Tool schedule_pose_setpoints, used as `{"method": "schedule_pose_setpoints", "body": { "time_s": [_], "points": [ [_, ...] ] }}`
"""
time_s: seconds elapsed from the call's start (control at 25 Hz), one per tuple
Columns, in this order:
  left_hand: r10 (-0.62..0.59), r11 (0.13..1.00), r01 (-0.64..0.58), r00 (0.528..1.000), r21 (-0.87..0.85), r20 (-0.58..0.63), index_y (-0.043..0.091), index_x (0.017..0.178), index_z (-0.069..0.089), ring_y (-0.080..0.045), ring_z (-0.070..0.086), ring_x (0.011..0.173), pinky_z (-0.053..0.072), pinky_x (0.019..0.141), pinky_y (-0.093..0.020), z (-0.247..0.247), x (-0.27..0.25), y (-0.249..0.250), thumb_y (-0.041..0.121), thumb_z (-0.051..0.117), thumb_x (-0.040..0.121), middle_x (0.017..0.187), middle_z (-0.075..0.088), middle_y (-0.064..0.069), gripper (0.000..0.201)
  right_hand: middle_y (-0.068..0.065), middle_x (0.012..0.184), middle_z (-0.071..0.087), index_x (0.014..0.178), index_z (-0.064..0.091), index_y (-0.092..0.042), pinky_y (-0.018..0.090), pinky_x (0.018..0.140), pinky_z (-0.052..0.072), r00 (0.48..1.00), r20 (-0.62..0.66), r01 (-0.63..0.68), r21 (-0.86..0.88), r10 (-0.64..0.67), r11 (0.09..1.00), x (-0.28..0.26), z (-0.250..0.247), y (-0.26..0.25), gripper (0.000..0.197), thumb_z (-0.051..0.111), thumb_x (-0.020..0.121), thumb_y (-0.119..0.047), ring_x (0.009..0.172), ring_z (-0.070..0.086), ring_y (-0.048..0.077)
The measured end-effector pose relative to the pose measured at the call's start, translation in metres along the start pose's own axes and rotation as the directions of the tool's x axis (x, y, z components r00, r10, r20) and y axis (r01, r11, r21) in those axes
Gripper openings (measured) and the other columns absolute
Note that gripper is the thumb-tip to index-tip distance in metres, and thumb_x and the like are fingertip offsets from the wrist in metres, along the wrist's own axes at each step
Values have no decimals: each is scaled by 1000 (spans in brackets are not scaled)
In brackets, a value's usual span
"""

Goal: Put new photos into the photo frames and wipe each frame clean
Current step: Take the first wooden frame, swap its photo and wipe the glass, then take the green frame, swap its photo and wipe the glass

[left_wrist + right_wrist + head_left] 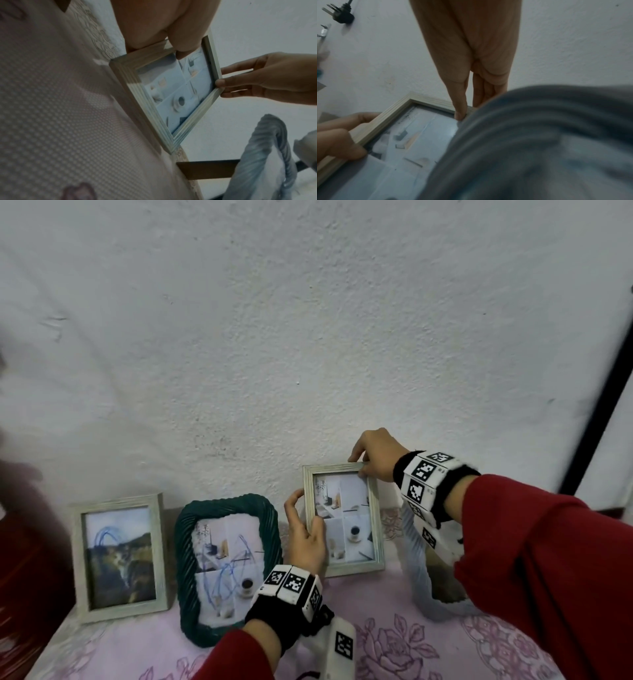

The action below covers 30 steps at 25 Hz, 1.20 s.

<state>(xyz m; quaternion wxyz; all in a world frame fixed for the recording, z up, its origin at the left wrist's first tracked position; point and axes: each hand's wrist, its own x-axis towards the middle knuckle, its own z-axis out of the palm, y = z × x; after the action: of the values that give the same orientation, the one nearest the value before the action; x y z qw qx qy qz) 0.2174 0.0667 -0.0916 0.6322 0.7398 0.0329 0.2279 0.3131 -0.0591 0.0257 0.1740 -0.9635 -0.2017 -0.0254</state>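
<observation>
a: head view, item under check: pale wooden photo frame (343, 517) with a four-panel collage photo behind its glass, standing upright on the floral tablecloth (394, 642), close to the white wall (308, 320). state of the grip?

b: both hands are on it. left hand (306, 537) clasps the left rail, thumb on the front, fingers curled behind. right hand (375, 455) pinches the top right corner, thumb on the front face, fingers over the top edge.

a: handling?

b: judged light and stiff, with a fragile, smooth pane. take it by the wooden rails as now, keeping pads off the glass; the left thumb already overlaps the pane and may smear it.

a: what sits about the grip?

b: beyond the left hand, a dark green ribbed frame (227, 568) with blue scribble on its glass, then a second pale wooden frame (120, 556) holding a landscape, also scribbled. below the right wrist, a grey-blue ribbed frame (419, 570) leans.

a: writing or brands?

b: none readable. the wristbands carry only black-and-white square markers.
</observation>
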Motion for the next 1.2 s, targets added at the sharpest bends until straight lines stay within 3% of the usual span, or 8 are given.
{"method": "schedule_pose_setpoints", "body": {
  "time_s": [0.44, 0.56, 0.64, 0.72, 0.88, 1.0, 1.08, 1.2],
  "points": [
    [-43, 996, 49, 995, 68, -86, 12, 131, 33, 0, 44, 38, 37, 42, -9, 5, -7, -10, -1, 39, 94, 61, 47, 2, 40, 19, 111, 66, 105, 70, -3, 30, 85, 50, 997, 62, 37, 32, -39, 999, -12, -5, -2, 26, 65, 81, 5, 100, 64, 30],
    [-63, 997, 69, 991, 47, -121, 14, 137, 28, -10, 59, 86, 44, 83, -15, 8, -10, -2, 1, 49, 91, 109, 60, -9, 52, 17, 117, 64, 108, 69, -8, 31, 92, 50, 997, 54, 55, 10, -56, 998, -13, -4, -1, 28, 58, 86, 3, 105, 62, 27],
    [-59, 998, 60, 997, 13, -48, 15, 146, 15, -20, 46, 126, 34, 110, -29, 8, -14, 3, 0, 50, 90, 141, 43, -11, 67, 15, 123, 61, 112, 67, -11, 34, 96, 48, 996, 73, 44, -12, -43, 999, -15, -4, 0, 33, 51, 88, 3, 110, 60, 26],
    [-23, 999, 22, 1000, 47, 12, 19, 149, 2, -19, 19, 144, 21, 119, -41, 8, -16, 13, 6, 51, 91, 156, 17, -9, 77, 12, 133, 54, 122, 61, -15, 36, 101, 45, 993, 113, 31, -46, -26, 998, -19, -4, -1, 38, 47, 91, 0, 118, 55, 26],
    [51, 994, -55, 998, 91, 41, 25, 149, 1, -13, -8, 146, 7, 121, -41, 4, -15, 39, 9, 52, 92, 159, -5, -3, 78, 8, 144, 44, 137, 45, -17, 37, 110, 35, 995, 38, 97, -83, -94, 992, -30, -9, -17, 45, 42, 93, -6, 131, 43, 25],
    [140, 988, -140, 990, 60, 14, 21, 147, 22, -7, 10, 144, 14, 115, -22, -13, -20, 66, 6, 49, 93, 156, 17, 0, 62, 8, 139, 50, 133, 50, -13, 35, 108, 35, 982, -86, 168, -26, -170, 985, -44, -14, -39, 43, 42, 91, -4, 130, 45, 23],
    [200, 977, -195, 978, 86, -54, 17, 137, 40, -9, 30, 137, 25, 110, -20, -31, -22, 81, 4, 49, 91, 143, 39, 2, 48, 9, 132, 56, 127, 56, -11, 35, 105, 40, 968, -173, 198, 79, -182, 977, -56, -14, -56, 40, 43, 90, -3, 124, 50, 23],
    [206, 974, -188, 968, 130, -146, 18, 122, 52, -8, 44, 119, 35, 100, -22, -64, -22, 93, 1, 49, 88, 127, 48, 3, 38, 11, 114, 67, 112, 64, -9, 33, 92, 48, 942, -313, 226, 316, -124, 921, -71, -5, -80, 32, 44, 88, -1, 103, 61, 23]
  ]
}}
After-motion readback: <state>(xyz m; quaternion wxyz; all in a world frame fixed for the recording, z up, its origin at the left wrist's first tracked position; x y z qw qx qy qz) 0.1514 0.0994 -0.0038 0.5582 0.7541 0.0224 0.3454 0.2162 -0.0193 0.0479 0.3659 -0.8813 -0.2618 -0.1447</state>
